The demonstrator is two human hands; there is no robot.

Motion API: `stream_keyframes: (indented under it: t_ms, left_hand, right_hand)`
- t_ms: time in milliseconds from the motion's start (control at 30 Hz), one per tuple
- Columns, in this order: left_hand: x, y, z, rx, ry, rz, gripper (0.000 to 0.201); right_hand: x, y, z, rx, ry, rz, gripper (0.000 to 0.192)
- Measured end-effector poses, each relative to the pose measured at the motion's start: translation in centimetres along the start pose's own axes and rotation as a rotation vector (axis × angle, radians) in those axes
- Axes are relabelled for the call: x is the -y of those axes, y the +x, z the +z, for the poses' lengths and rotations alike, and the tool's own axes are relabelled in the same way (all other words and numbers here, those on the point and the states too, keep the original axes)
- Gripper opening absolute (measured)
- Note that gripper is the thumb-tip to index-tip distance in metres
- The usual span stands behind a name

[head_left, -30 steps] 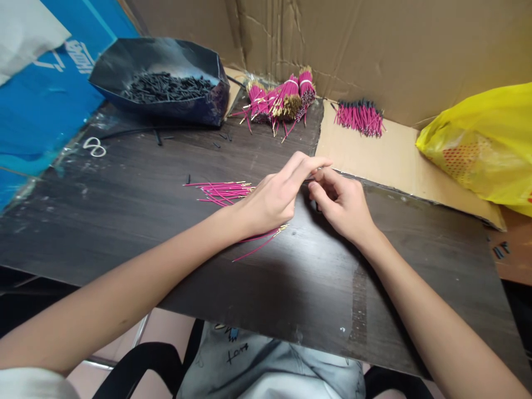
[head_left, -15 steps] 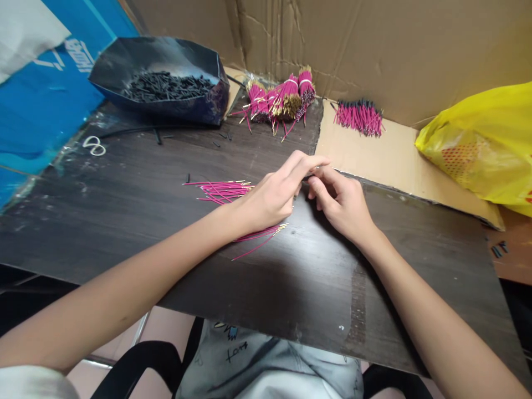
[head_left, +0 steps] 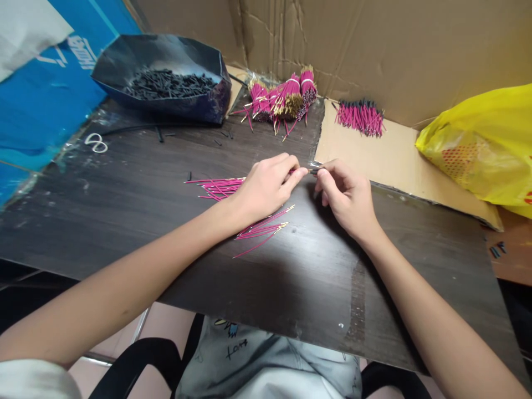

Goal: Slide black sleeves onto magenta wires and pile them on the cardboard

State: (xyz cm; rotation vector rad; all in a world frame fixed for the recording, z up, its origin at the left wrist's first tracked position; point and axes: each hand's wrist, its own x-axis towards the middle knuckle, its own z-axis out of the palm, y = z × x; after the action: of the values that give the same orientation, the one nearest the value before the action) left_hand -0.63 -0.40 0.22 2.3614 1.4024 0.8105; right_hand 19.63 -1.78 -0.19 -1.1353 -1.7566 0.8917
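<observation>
My left hand (head_left: 269,183) is closed in a pinch on a pink wire whose gold tip pokes out past the fingertips. Facing it, my right hand (head_left: 348,194) pinches a small black tube (head_left: 314,171) between thumb and forefinger. The wire's tip meets the tube's near end; whether it is inside, I cannot tell. Beneath and beside my left wrist lie loose pink wires (head_left: 219,189), with a smaller group of gold-tipped wires (head_left: 266,227) nearer my body. My palm and forearm hide part of them.
A dark open bag (head_left: 220,91) full of short black tubes stands back left. Banded pink wire bundles (head_left: 286,100) sit behind my hands. On a cardboard strip (head_left: 399,160) lie wires with black ends (head_left: 361,117). A yellow plastic bag (head_left: 486,141) is at right, a white band (head_left: 96,143) at left.
My left hand has drawn back left, its stretched forefinger now bent into a pinch. My right hand has shifted slightly right, and the black tube and gold tip now show between the hands.
</observation>
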Motion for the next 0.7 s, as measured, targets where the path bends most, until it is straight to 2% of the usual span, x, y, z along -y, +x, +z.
stream_keyframes:
  t_ms: [200,433,700]
  left_hand:
    - [-0.31,0.09,-0.35,-0.02,-0.001,0.043,0.035]
    - [-0.2,-0.09,-0.04,-0.039,-0.007,0.075,0.032]
    - [-0.21,-0.09,-0.26,-0.045,0.024,0.045,0.037]
  right_hand:
    - [-0.22,0.06,0.01,-0.007,0.063,0.047,0.034]
    - [-0.26,0.03,0.06,0.02,0.028,0.073,0.031]
    - [-0.5,0.11,0.08,0.023,0.042,0.079,0.034]
